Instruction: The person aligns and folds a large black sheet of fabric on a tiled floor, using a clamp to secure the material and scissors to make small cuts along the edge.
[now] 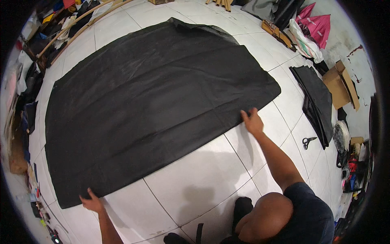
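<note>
A large sheet of black fabric (150,110) lies spread over the tiled floor, with a few long creases and a thinner, see-through layer showing along its far edge. Its near edge runs slantwise from lower left to upper right. Close to the lower left corner, my left hand (93,202) pinches that edge. My right hand (253,122) grips the same edge farther right, short of the right corner. On both hands, some fingertips are hidden at the cloth.
Scissors (309,142) lie on the white tiles (199,183) at right, beside folded black fabric (315,97). A cardboard box (337,87) stands by the wall. Long poles (77,28) and piled materials line the left. My bent knee (268,213) is near the front.
</note>
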